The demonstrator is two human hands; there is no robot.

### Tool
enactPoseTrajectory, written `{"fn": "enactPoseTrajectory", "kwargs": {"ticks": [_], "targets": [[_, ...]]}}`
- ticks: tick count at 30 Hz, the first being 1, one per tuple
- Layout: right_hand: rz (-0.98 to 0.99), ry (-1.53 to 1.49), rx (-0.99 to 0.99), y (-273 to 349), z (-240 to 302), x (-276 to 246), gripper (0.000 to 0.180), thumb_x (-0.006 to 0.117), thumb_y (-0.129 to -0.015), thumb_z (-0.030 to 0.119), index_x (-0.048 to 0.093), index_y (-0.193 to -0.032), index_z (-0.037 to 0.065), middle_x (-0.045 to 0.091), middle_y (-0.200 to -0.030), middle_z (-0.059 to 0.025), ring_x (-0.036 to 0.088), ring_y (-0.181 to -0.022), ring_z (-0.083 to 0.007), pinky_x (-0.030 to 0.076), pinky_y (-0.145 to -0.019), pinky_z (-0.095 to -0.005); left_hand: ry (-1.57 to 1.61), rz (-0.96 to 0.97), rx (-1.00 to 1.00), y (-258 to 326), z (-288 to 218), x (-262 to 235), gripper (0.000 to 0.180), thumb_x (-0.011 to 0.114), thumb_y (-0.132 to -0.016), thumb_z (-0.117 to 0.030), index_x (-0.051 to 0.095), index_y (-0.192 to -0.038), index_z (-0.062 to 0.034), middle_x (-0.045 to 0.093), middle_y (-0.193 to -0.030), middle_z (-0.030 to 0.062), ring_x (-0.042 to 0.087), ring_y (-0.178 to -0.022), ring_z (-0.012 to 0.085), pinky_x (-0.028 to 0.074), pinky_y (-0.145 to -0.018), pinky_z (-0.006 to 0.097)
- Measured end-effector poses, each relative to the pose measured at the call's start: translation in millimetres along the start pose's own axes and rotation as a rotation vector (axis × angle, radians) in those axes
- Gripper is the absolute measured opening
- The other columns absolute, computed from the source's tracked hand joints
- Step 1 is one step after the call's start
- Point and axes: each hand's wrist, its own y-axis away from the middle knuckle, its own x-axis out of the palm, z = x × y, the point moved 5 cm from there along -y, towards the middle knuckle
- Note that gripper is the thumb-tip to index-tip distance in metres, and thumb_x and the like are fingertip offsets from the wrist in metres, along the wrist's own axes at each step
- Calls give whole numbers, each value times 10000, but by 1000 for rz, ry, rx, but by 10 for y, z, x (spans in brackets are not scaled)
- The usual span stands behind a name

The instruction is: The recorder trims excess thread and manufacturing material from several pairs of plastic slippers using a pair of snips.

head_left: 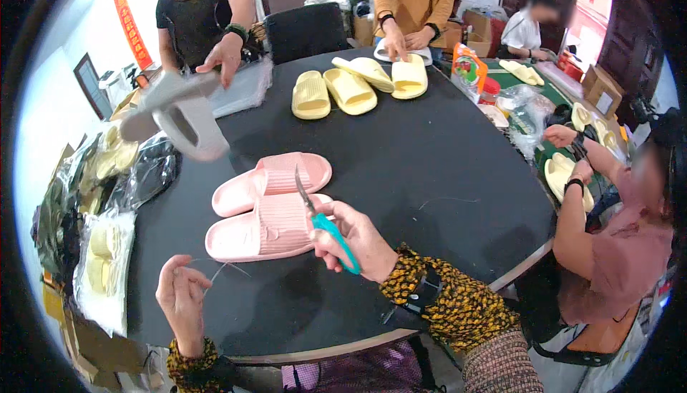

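A pair of pink slide slippers lies side by side on the dark table in front of me, one farther slipper (240, 194) and one nearer slipper (232, 237). My right hand (361, 243) is closed around small scissors (330, 232) with teal handles; their blades point up and away over the toe ends of the pink pair. My left hand (182, 296) is at the near left, just short of the nearer slipper's heel. Its fingers are pinched on a thin clear strand (227, 265), whose loose ends stick out to the right.
Across the table a person in black handles blurred grey slippers (189, 117). Several yellow slippers (311, 96) lie before a person in an orange top. Bagged slippers (104, 264) line the left edge. At right, a person in pink holds a yellow slipper (565, 178).
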Motion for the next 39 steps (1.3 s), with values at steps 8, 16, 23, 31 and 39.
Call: {"fn": "enactPoseTrajectory", "kwargs": {"ticks": [8,16,23,31,39], "targets": [[-87,-40,12,-32,-2,-21,280,580,-879,101,480,-1129,25,563,-737,-48,529,-505,-72,446,-441,-201,-408,-25,-159,561,-160,-1211,181,420,-942,-63,568,-1025,0,578,-579,39,333,-461,17,231,-434,187],[-89,140,73,-14,-42,50,321,582,-874,119,474,-1160,19,562,-724,-44,523,-506,-69,439,-439,-195,-638,152,-481,1242,97,-1783,178,425,-926,-34,580,-923,54,614,-580,91,498,-477,91,373,-486,231],[-113,170,32,-27,-20,79,337,585,-876,186,475,-1141,9,560,-698,-44,512,-501,-77,420,-428,-209,-1130,390,-280,1449,478,-2023,145,544,-859,-59,594,-960,32,616,-744,157,586,-652,307,473,-635,384],[-73,146,-11,-27,13,52,375,601,-874,156,467,-1184,-8,562,-740,-44,531,-527,-67,445,-444,-194,-891,133,27,547,-154,-1031,133,540,-865,-13,608,-968,36,633,-853,145,617,-752,231,481,-688,308],[-141,81,-49,-78,-2,-133,349,600,-869,97,461,-1169,-14,577,-724,-53,533,-493,-71,442,-429,-203,-442,606,67,-362,230,489,367,508,-932,-135,485,-1241,62,653,-800,104,640,-728,135,499,-651,237]]}}
